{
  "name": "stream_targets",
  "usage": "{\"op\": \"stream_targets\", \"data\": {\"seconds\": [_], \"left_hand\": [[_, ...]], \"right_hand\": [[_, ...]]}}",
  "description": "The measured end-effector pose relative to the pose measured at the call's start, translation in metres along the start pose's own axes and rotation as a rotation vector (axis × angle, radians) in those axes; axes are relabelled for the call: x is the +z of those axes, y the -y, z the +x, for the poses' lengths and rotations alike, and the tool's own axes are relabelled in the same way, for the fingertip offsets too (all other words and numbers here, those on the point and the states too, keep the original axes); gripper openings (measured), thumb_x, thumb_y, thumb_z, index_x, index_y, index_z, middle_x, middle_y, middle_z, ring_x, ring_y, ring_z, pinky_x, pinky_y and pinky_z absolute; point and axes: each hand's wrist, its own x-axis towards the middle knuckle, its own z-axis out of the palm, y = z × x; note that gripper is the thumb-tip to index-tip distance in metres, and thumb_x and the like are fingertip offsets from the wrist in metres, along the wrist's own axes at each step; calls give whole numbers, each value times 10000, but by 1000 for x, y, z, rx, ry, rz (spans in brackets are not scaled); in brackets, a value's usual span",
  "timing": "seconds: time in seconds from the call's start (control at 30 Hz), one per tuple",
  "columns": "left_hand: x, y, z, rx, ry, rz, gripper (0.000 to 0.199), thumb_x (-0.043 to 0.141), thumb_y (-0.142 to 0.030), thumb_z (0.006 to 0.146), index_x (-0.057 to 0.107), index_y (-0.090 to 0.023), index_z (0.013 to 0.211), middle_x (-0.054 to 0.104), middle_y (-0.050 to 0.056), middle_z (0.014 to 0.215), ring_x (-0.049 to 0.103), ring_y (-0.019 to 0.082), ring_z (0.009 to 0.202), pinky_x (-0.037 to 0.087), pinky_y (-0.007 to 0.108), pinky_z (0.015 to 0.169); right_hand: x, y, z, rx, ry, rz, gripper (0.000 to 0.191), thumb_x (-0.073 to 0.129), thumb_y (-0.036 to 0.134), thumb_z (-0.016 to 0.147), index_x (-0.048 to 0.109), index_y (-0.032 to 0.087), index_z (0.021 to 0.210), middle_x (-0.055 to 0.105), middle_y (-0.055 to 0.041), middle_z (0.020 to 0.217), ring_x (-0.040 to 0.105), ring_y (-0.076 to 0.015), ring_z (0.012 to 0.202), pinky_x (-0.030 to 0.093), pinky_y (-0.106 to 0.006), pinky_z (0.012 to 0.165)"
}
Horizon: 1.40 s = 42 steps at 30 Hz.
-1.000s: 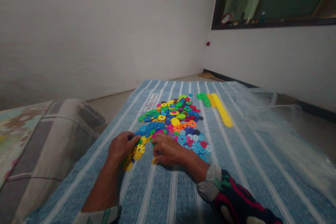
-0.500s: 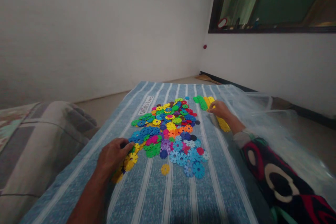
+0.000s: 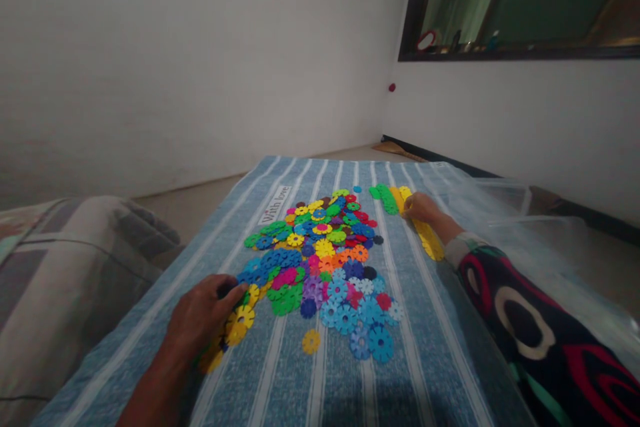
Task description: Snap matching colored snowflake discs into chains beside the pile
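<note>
My left hand point(image 3: 203, 317) rests at the near left edge of a pile of colourful notched plastic discs point(image 3: 324, 248). Its thumb and forefinger are curled together beside yellow discs point(image 3: 241, 320), and whatever lies between the tips is hidden. At the far right, my right hand point(image 3: 423, 207) is pinched closed over a row of overlapping yellow discs point(image 3: 429, 240). Its fingertips touch down by the row's left side; I cannot make out what they hold. Just left of that hand lie an orange row point(image 3: 396, 198) and a green row point(image 3: 387, 199).
A blue striped cloth point(image 3: 240, 387) with a "With love" label point(image 3: 276, 203) covers the table. Clear plastic containers point(image 3: 505, 197) stand along the right side. A single orange-yellow disc point(image 3: 311, 341) lies apart in front. A fabric-covered seat point(image 3: 95, 280) is at left.
The view has shifted slightly. My right hand stays by the yellow row, and my left hand remains at the pile's left edge with its fingers still curled.
</note>
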Motion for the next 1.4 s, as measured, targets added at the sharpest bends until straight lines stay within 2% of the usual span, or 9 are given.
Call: {"op": "stream_targets", "data": {"seconds": [0.27, 0.47, 0.7, 0.93, 1.13, 1.4], "left_hand": [[0, 0, 0, -5, 5, 24, 313, 536, -489, 708, 713, -241, 784, 767, 71, 924, 681, 280, 837, 520, 369, 737], [0, 1, 0, 5, 6, 32, 322, 540, -487, 711, 717, -232, 797, 761, 79, 937, 685, 285, 831, 525, 372, 735], [1, 2, 1, 12, 8, 47, 338, 528, -490, 723, 720, -229, 818, 757, 93, 962, 691, 297, 867, 525, 383, 748], [1, 1, 0, 27, 18, 37, 328, 530, -491, 718, 714, -232, 798, 758, 80, 934, 680, 284, 837, 512, 371, 744], [2, -3, -3, 45, 25, 80, 374, 506, -496, 727, 722, -205, 821, 751, 96, 946, 682, 279, 857, 505, 345, 740], [1, -7, -8, 29, 12, 55, 309, 523, -444, 755, 724, -214, 809, 760, 73, 911, 677, 248, 862, 491, 308, 743]], "right_hand": [[-1, -2, 4, 9, 43, -44, 215, 736, 290, 726, 773, 165, 898, 738, -82, 954, 662, -189, 878, 431, -220, 700], [-3, 3, 2, 22, 52, -82, 225, 699, 246, 746, 774, 164, 942, 733, -95, 984, 664, -211, 903, 444, -239, 706], [-8, 6, -4, 14, 19, -123, 279, 721, 230, 741, 767, 174, 1010, 710, -124, 1092, 625, -263, 1044, 460, -278, 792], [-15, 15, -20, -13, -7, -136, 282, 655, 205, 816, 742, 151, 1078, 684, -152, 1153, 611, -278, 1087, 459, -313, 834], [-20, 58, -57, -180, -16, -72, 230, 610, 225, 874, 733, 184, 1064, 687, -108, 1154, 589, -242, 1120, 431, -295, 900], [-14, 153, -143, -657, -8, 196, 116, 611, 204, 884, 715, 154, 882, 690, -94, 916, 601, -222, 945, 424, -307, 814]]}}
